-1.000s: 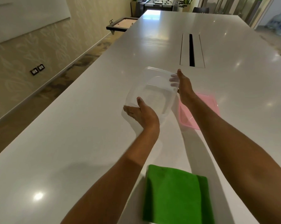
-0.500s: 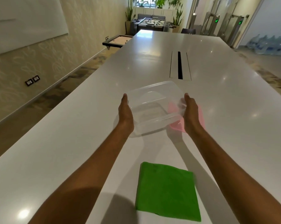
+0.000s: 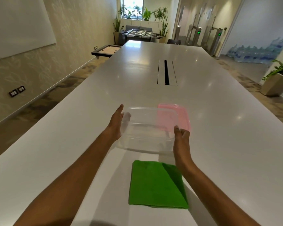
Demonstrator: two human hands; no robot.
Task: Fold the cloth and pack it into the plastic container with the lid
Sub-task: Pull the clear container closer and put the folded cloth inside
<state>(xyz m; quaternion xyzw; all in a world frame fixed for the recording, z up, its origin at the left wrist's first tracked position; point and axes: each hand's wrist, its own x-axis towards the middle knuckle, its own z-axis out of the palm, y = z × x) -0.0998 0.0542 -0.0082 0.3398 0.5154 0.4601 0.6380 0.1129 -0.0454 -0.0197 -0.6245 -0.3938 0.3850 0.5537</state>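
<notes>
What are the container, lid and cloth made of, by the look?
Container: clear, glossy plastic, probably thin; the table shows through it.
Lid: translucent pink plastic, smooth.
Cloth: green fabric, matte and fuzzy, likely microfibre, folded flat.

Container (image 3: 147, 128): on the table (image 3: 72, 144), between left hand (image 3: 116, 123) at its left wall and right hand (image 3: 181, 136) at its near right corner. Lid (image 3: 183, 115): behind the container, to the right. Cloth (image 3: 155, 185): on the table, in front of the container, apart from it.
</notes>
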